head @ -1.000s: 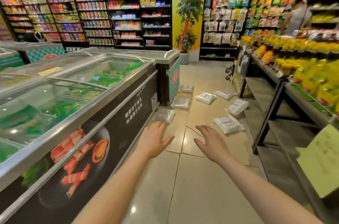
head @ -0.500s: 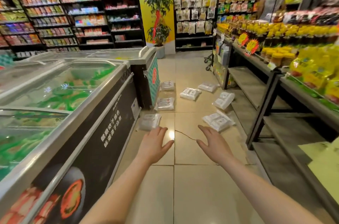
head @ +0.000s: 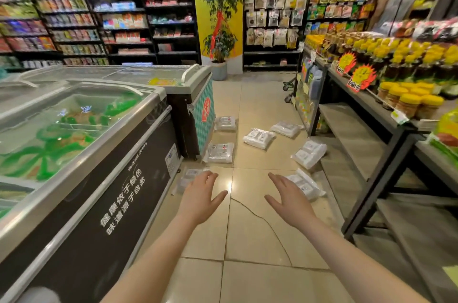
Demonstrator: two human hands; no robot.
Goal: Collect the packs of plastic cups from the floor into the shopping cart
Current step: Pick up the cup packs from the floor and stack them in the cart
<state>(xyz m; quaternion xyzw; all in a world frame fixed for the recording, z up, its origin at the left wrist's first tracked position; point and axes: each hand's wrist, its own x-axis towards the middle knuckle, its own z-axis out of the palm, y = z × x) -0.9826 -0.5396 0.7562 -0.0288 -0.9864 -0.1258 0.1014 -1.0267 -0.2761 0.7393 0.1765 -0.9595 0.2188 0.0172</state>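
The floor (head: 250, 228) in the lower middle of the frame is glossy beige tile with a bright glare spot and a thin crack. Scattered across it, the packs of plastic cups (head: 259, 137) are wrapped in clear, crinkled shiny film. At left, the chest freezer (head: 104, 193) has a smooth glass lid, brushed metal rim and glossy black front. At right, the shelf rack (head: 357, 129) looks matt dark metal, holding jars (head: 406, 104) with yellow plastic-looking lids.

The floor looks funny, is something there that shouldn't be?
Yes. Six packs of plastic cups lie scattered on the floor tiles between the freezer and the shelves, pointing every which way. A thin crack also runs across one tile. Both hands, left hand and right hand, are open, holding nothing.
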